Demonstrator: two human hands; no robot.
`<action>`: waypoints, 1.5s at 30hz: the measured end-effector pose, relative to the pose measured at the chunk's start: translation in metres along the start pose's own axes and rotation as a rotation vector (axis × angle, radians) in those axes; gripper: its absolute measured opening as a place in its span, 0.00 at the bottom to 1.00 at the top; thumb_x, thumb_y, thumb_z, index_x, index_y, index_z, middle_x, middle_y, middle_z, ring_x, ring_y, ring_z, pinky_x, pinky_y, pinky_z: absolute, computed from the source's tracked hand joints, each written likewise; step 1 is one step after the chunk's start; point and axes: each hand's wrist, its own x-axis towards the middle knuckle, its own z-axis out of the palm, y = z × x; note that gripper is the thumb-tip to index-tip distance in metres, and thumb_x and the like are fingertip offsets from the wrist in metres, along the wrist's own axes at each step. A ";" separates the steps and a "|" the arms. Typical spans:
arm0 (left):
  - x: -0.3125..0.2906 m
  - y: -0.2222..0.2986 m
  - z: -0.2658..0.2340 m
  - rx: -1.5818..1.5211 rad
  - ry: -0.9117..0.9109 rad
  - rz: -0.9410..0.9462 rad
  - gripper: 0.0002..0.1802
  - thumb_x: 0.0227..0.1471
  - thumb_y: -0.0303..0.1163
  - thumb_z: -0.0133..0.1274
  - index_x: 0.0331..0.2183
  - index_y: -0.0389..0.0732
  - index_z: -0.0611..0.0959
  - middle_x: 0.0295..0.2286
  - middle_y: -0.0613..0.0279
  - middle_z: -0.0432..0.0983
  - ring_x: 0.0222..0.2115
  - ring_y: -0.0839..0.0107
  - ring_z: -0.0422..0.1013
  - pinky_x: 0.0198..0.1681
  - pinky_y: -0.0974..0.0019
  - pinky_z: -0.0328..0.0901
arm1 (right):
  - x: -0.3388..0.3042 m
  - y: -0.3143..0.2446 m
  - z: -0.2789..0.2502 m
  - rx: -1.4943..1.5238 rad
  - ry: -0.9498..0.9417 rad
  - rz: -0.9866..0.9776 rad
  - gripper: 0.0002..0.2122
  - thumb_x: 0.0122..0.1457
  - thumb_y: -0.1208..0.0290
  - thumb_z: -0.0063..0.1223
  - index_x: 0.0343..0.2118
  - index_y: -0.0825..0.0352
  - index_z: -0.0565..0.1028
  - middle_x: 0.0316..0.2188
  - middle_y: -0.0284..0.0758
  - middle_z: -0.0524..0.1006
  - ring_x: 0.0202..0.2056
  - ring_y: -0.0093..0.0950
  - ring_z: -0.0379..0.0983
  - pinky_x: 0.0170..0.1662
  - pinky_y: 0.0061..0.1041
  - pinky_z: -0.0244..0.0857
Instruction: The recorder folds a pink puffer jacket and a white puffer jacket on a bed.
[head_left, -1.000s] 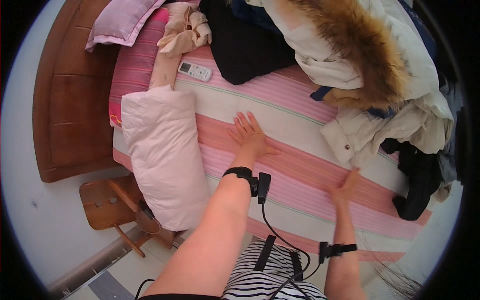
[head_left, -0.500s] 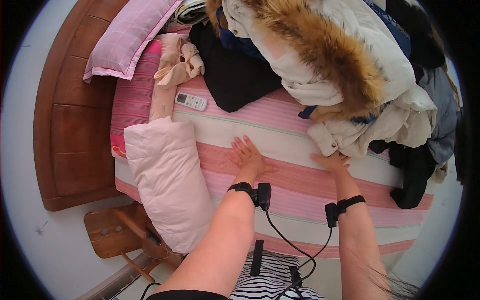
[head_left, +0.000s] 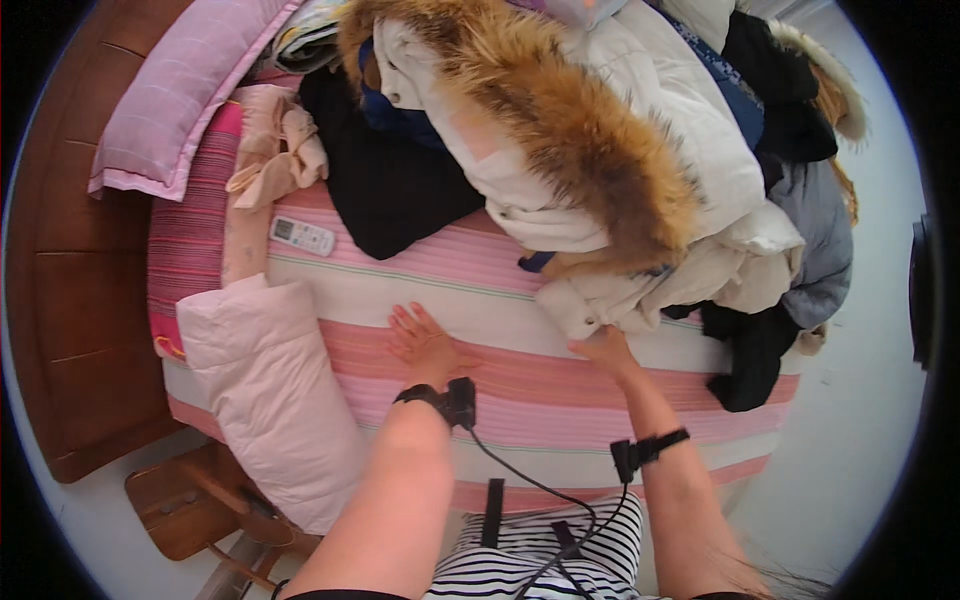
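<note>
My left hand (head_left: 426,348) lies flat on the striped bed sheet (head_left: 385,292), palm down, with its fingers spread and nothing in them. My right hand (head_left: 610,355) is at the lower edge of a cream jacket sleeve (head_left: 578,306), close to its buttoned cuff. Its thumb stretches out to the left, apart from the fingers; the fingertips are bent and partly hidden. Beyond the cuff lies a white coat (head_left: 690,130) with a brown fur trim (head_left: 590,130). A black garment (head_left: 385,180) is spread beside it, farther from both hands.
A white remote control (head_left: 302,236) lies near a folded pale pink quilt (head_left: 265,385) on the left. Behind them are a pink pillow (head_left: 190,95) and a brown headboard (head_left: 90,300). Black clothing (head_left: 745,350) and a grey garment (head_left: 815,240) lie at right. A wooden chair (head_left: 180,505) stands at lower left.
The whole view has shifted, so the bed sits farther left and lower. My right hand's fingers have drawn in beside the sleeve. My left hand stays flat and spread on the sheet.
</note>
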 end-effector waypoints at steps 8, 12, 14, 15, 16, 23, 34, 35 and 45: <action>0.000 -0.012 -0.001 -0.080 0.053 0.015 0.82 0.21 0.52 0.70 0.59 0.36 0.27 0.60 0.38 0.18 0.61 0.43 0.19 0.57 0.33 0.24 | 0.033 -0.089 -0.084 -0.468 0.641 -0.771 0.18 0.44 0.60 0.63 0.33 0.68 0.76 0.27 0.41 0.78 0.25 0.33 0.74 0.27 0.31 0.67; 0.013 -0.008 0.014 -0.105 0.013 -0.073 0.81 0.19 0.49 0.72 0.59 0.34 0.30 0.59 0.35 0.20 0.61 0.40 0.22 0.56 0.30 0.24 | 0.073 -0.078 -0.065 -0.545 0.399 -0.617 0.18 0.44 0.60 0.63 0.33 0.68 0.76 0.27 0.41 0.78 0.25 0.33 0.74 0.27 0.31 0.67; 0.006 -0.028 0.013 -0.047 0.042 -0.073 0.76 0.21 0.46 0.70 0.61 0.41 0.34 0.62 0.45 0.25 0.62 0.45 0.25 0.58 0.34 0.24 | 0.076 -0.069 -0.039 -0.507 0.319 -0.576 0.17 0.44 0.60 0.63 0.33 0.68 0.76 0.27 0.41 0.78 0.25 0.33 0.74 0.27 0.31 0.67; 0.009 -0.028 0.015 -0.074 0.030 -0.099 0.76 0.21 0.46 0.70 0.61 0.41 0.34 0.62 0.45 0.25 0.62 0.45 0.25 0.58 0.34 0.24 | 0.070 -0.065 -0.043 -0.530 0.316 -0.538 0.17 0.44 0.60 0.63 0.33 0.68 0.76 0.27 0.41 0.78 0.25 0.33 0.74 0.27 0.31 0.67; 0.012 -0.029 0.018 -0.053 0.043 -0.070 0.75 0.22 0.45 0.70 0.62 0.43 0.36 0.62 0.47 0.26 0.63 0.47 0.25 0.58 0.33 0.24 | 0.071 -0.062 -0.049 -0.551 0.315 -0.511 0.17 0.44 0.60 0.63 0.33 0.68 0.76 0.27 0.41 0.78 0.25 0.33 0.74 0.27 0.31 0.67; 0.008 -0.025 0.020 -0.050 0.112 -0.042 0.78 0.13 0.45 0.72 0.61 0.41 0.41 0.62 0.43 0.28 0.62 0.44 0.27 0.56 0.28 0.23 | 0.071 -0.047 -0.050 -0.571 0.243 -0.420 0.17 0.44 0.60 0.62 0.33 0.68 0.76 0.27 0.41 0.78 0.25 0.33 0.74 0.27 0.31 0.66; -0.005 -0.033 0.000 -0.078 0.030 -0.065 0.77 0.13 0.43 0.72 0.62 0.46 0.42 0.63 0.53 0.29 0.63 0.52 0.28 0.58 0.32 0.25 | 0.078 -0.042 -0.038 -0.590 0.157 -0.413 0.16 0.45 0.61 0.62 0.32 0.68 0.76 0.27 0.41 0.78 0.25 0.32 0.74 0.27 0.31 0.66; -0.005 -0.032 -0.003 -0.071 -0.010 -0.067 0.77 0.13 0.43 0.72 0.62 0.46 0.42 0.63 0.53 0.29 0.63 0.53 0.28 0.58 0.32 0.25 | 0.079 -0.043 -0.038 -0.591 0.157 -0.410 0.16 0.45 0.61 0.62 0.32 0.68 0.76 0.26 0.41 0.78 0.25 0.32 0.74 0.27 0.31 0.66; -0.008 -0.033 -0.003 -0.016 -0.049 -0.120 0.70 0.23 0.45 0.69 0.62 0.48 0.43 0.63 0.54 0.28 0.63 0.53 0.27 0.58 0.32 0.25 | 0.079 -0.052 -0.031 -0.572 0.107 -0.354 0.16 0.45 0.61 0.61 0.32 0.68 0.76 0.26 0.41 0.78 0.24 0.32 0.74 0.27 0.31 0.66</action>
